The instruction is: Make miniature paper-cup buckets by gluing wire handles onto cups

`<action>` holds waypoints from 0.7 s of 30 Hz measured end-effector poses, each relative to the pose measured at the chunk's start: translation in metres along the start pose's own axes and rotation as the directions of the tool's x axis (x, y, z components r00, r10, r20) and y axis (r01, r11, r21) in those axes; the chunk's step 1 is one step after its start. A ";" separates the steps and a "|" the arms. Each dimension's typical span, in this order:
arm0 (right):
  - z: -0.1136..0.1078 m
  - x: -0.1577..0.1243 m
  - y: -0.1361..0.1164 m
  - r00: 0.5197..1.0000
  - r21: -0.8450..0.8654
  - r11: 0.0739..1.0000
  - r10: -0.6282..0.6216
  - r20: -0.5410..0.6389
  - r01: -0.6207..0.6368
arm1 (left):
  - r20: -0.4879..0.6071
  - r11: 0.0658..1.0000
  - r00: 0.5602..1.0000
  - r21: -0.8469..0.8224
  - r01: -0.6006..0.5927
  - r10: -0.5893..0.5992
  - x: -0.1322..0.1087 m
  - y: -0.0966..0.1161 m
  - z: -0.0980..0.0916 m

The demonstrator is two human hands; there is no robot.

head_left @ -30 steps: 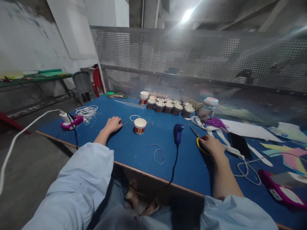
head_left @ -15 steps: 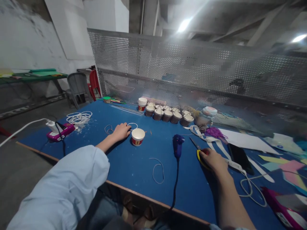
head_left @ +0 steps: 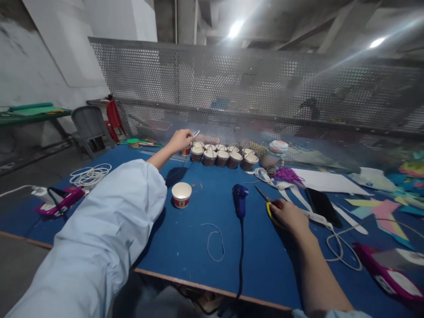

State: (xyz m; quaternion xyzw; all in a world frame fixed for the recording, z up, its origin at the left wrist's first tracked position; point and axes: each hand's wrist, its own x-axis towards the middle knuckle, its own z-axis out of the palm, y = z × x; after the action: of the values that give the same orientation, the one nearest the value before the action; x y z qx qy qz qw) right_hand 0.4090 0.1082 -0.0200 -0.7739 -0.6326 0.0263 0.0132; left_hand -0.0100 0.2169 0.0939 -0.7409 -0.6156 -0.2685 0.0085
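Note:
My left hand (head_left: 181, 140) is raised over the back of the table, its fingers closed on a white cord ring (head_left: 196, 133). Just below that hand, partly hidden by it, is the stack of paper cups (head_left: 185, 151). A single white and red paper cup (head_left: 181, 195) stands upright nearer to me. On the right, my right hand (head_left: 289, 215) lies on the table with its fingers around the handles of the scissors (head_left: 269, 211); the blades point away to the left. A blue glue gun (head_left: 240, 201) lies to their left.
Several brown-wrapped cups with handles (head_left: 222, 158) stand in rows at the back. Thin grey cord (head_left: 216, 247) curls in front. A coil of white cord (head_left: 90, 174) and a magenta power strip (head_left: 62, 202) are at left; a black phone (head_left: 323, 206) and a jar (head_left: 273, 154) at right.
My left hand has lifted the white cord ring off the table beside the single cup and carried it back towards the stacked cups. My right hand stays on the scissors. The view has shifted right.

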 end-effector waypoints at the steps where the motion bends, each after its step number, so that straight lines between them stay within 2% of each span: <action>1: 0.000 0.000 0.000 1.000 -0.002 1.000 0.003 0.004 -0.003 | -0.022 1.000 1.000 -0.029 -0.012 0.011 0.007 0.006 -0.002; 3: -0.001 0.000 0.000 1.000 -0.005 1.000 0.003 0.009 -0.003 | -0.034 0.997 0.999 -0.076 -0.029 0.026 0.010 0.015 0.002; 5: -0.001 -0.001 -0.001 1.000 -0.004 1.000 -0.001 0.008 0.001 | 0.000 0.993 0.999 -0.114 -0.033 0.033 -0.001 0.015 0.014; 9: -0.001 -0.002 -0.002 1.000 -0.004 1.000 0.001 -0.003 -0.001 | 0.168 0.985 0.986 -0.170 0.033 -0.004 -0.032 -0.003 0.041; 12: -0.001 -0.002 -0.003 1.000 -0.002 1.000 0.004 0.003 -0.004 | 0.266 0.975 0.962 -0.191 0.116 -0.062 -0.046 -0.020 0.049; 16: 0.000 0.000 -0.002 1.000 0.004 1.000 -0.003 0.008 0.003 | 0.325 0.962 0.934 -0.172 0.213 -0.149 -0.052 -0.043 0.033; 19: 0.000 0.001 -0.001 1.000 0.005 1.000 -0.005 0.017 0.005 | 0.325 0.952 0.910 -0.077 0.297 -0.258 -0.058 -0.071 0.004; 21: -0.001 0.002 0.000 0.999 0.000 1.000 -0.004 0.036 0.004 | 0.311 0.924 0.875 0.033 0.381 -0.372 -0.067 -0.099 -0.022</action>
State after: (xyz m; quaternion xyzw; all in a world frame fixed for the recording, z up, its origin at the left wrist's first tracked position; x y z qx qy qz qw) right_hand 0.4091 0.1107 -0.0190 -0.7720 -0.6344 0.0401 0.0021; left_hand -0.1157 0.1723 0.0541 -0.6401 -0.7372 -0.1539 -0.1519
